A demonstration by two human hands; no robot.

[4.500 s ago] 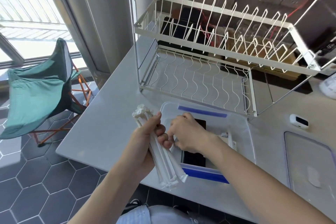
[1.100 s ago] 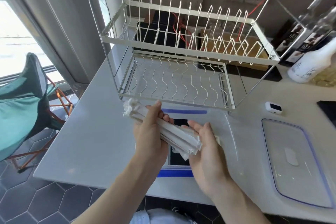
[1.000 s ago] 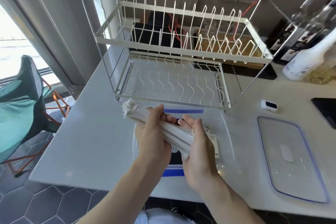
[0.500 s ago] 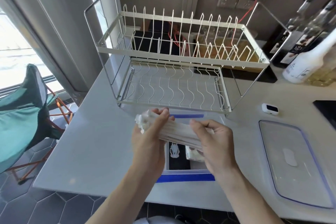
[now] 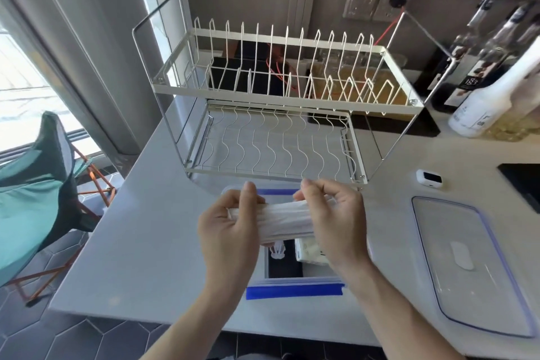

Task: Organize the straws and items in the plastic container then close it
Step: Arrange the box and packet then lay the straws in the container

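The left hand (image 5: 230, 231) and right hand (image 5: 336, 225) are both gripping a bundle of wrapped straws (image 5: 282, 221), holding it level above the open plastic container (image 5: 292, 282); the lid (image 5: 467, 266) is lying right of the container.

a wire dish rack (image 5: 274, 114) stands on the counter (image 5: 140, 231) near bottles (image 5: 491, 90).

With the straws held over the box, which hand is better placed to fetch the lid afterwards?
The right hand, probably. The lid lies on the counter to the right of the box, on that hand's side. Both hands grip the straws, so the left hand could lower them alone.
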